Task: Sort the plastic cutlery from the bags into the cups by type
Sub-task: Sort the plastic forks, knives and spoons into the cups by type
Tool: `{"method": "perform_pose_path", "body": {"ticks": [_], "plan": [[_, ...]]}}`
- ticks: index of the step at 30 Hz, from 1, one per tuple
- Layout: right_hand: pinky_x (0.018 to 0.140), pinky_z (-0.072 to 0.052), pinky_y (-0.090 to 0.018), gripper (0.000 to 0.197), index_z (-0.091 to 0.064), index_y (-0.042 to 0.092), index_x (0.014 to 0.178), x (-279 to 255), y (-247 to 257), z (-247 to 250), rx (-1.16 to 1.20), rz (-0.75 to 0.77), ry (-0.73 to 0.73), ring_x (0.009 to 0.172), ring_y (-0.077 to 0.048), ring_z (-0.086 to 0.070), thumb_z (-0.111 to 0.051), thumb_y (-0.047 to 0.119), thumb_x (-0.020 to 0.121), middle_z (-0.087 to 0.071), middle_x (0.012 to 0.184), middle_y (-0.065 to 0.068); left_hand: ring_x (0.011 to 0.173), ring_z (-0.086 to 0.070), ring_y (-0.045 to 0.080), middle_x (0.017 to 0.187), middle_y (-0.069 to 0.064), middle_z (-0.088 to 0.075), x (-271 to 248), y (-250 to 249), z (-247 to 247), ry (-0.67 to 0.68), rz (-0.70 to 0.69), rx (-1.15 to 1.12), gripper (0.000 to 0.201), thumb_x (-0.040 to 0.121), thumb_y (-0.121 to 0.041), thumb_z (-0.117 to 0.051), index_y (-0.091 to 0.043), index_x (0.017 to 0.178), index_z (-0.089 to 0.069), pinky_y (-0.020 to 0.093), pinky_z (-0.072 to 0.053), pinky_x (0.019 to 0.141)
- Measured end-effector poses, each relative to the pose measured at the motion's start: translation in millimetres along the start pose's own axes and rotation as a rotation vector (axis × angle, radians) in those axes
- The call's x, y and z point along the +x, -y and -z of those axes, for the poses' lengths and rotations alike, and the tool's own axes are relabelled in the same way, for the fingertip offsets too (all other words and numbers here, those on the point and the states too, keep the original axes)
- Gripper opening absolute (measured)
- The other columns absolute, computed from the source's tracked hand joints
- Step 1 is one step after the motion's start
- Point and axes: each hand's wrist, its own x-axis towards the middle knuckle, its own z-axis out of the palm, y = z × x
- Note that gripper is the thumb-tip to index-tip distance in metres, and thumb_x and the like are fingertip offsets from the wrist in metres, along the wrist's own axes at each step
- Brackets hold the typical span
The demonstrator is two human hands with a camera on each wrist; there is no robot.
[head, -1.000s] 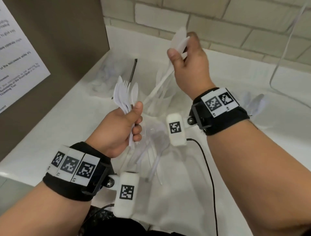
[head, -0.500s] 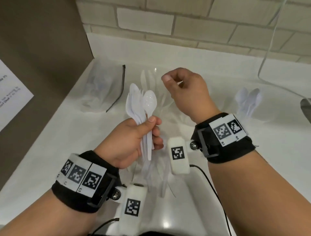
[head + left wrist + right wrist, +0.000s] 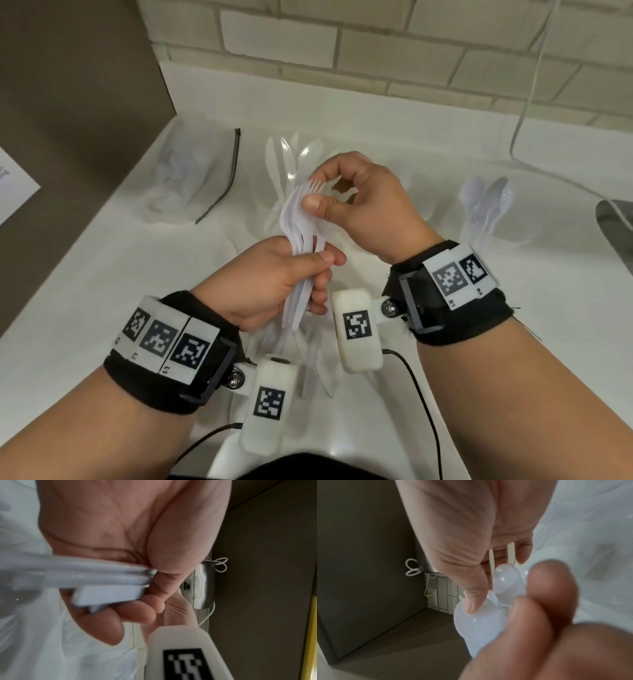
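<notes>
My left hand (image 3: 318, 274) grips a bundle of white plastic cutlery (image 3: 303, 226) by the handles, with forks and spoons mixed and their heads pointing up. My right hand (image 3: 325, 197) pinches the top of that bundle, thumb pressed on the heads just below the fork tines. The right wrist view shows the thumb on a spoon bowl (image 3: 476, 619), with another spoon bowl (image 3: 506, 585) behind it. In the left wrist view, the handles (image 3: 102, 574) lie across my left palm under curled fingers. White knives (image 3: 275, 164) stand in a clear cup behind the hands. Spoons (image 3: 486, 202) stand upright at the right.
A crumpled clear bag (image 3: 185, 174) with a dark zip strip lies at the back left of the white counter (image 3: 548, 325). More loose cutlery (image 3: 308, 366) lies on plastic under my wrists. A brown panel (image 3: 75, 102) walls the left side and a white cord (image 3: 524, 113) hangs at the right.
My right hand, holding cutlery high up a second ago, came down empty and now pinches the top of the bundle. My left hand has kept its grip and moved slightly lower.
</notes>
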Motion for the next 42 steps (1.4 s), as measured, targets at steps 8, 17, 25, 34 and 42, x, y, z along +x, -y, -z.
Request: {"method": "perform_pose_path", "body": {"ticks": [8,17,25,34,42], "plan": [[0.077,-0.035,-0.004,0.010,-0.064,0.023,0.096,0.3,-8.7,15.0,-0.089,0.000,-0.032,0.082,0.006,-0.045,-0.064,0.016,0.089,-0.048,0.111,-0.001,0.051,-0.040,0.012,0.065,0.000,-0.044,5.8,2.7,-10.6,0.066,-0.022,-0.132,0.056,0.087,-0.050,-0.049,-0.005,0.118,-0.057,0.026,-0.039,0.049],[0.061,-0.033,-0.009,0.008,-0.057,0.022,0.090,-4.0,-9.5,15.9,-0.087,-0.024,-0.043,0.057,0.008,-0.048,-0.062,0.015,0.090,-0.049,0.078,0.012,0.054,-0.049,0.016,0.077,0.006,-0.058,8.2,2.3,-5.8,0.090,-0.019,-0.238,0.036,0.089,-0.043,-0.050,-0.011,0.102,-0.057,0.027,-0.044,0.050],[0.076,-0.048,-0.029,0.015,-0.062,0.020,0.098,-13.3,-12.0,22.0,0.247,-0.063,0.055,0.080,-0.022,-0.053,-0.057,0.012,0.086,-0.062,0.089,-0.004,0.063,-0.054,0.020,0.070,0.004,-0.050,9.3,2.2,-7.3,0.139,-0.018,-0.232,0.025,0.089,-0.036,-0.050,-0.011,0.087,-0.052,0.031,-0.051,0.059],[0.061,-0.054,-0.033,0.010,-0.060,0.015,0.089,-14.9,-14.1,23.7,0.221,-0.151,-0.039,0.055,-0.019,-0.055,-0.056,0.006,0.093,-0.058,0.085,-0.021,0.055,-0.055,0.013,0.067,-0.003,-0.059,15.9,7.0,-19.8,-0.153,-0.134,0.071,0.029,0.096,-0.039,-0.045,-0.014,0.104,-0.055,0.028,-0.047,0.051],[0.055,-0.048,-0.022,0.018,-0.064,0.014,0.107,-14.4,-17.5,26.9,0.161,-0.137,-0.034,0.053,-0.010,-0.053,-0.051,0.007,0.096,-0.061,0.084,-0.008,0.053,-0.047,0.012,0.064,0.002,-0.050,17.1,3.5,-21.1,-0.205,-0.244,0.178,0.035,0.093,-0.029,-0.054,0.003,0.107,-0.056,0.029,-0.040,0.049]]}}
